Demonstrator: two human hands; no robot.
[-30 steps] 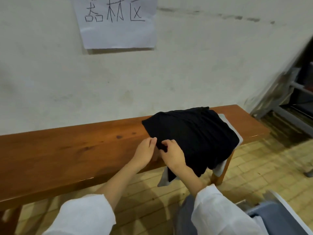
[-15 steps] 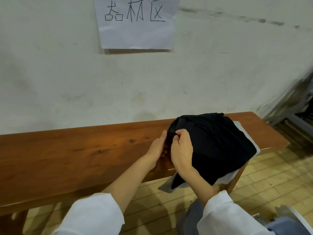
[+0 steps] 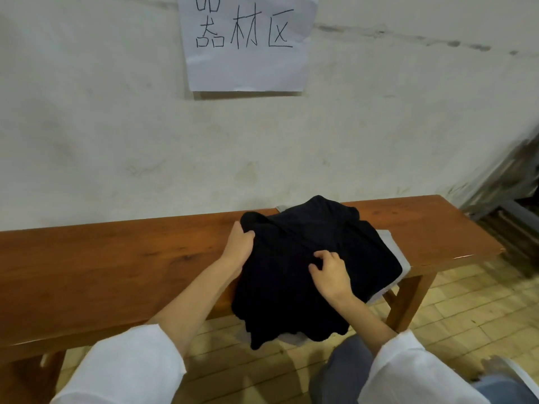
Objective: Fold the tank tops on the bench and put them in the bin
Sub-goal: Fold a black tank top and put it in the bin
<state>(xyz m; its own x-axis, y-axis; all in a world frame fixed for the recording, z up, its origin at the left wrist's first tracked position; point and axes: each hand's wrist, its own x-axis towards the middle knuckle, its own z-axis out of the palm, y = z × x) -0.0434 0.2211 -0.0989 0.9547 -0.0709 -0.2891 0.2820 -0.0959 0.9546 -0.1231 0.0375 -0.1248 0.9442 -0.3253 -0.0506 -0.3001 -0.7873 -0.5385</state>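
On my feed, the crumpled black tank top (image 3: 291, 287) lies on the right half of the long brown wooden bench (image 3: 116, 258). Its lower part hangs over the front edge, and a pale grey garment (image 3: 392, 246) lies beneath it (only the edges show). The left hand (image 3: 239, 246) grips the top's far-left corner, fingers curled round the cloth. The right hand (image 3: 329, 272) sits on its middle, bent fingers pinching fabric. A white paper sheet (image 3: 245, 71) with handwritten characters hangs on the wall (image 3: 87, 141) above.

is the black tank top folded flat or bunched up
Bunched up, not folded: the black tank top lies rumpled, its lower edge hanging off the bench; the left hand grips its corner.
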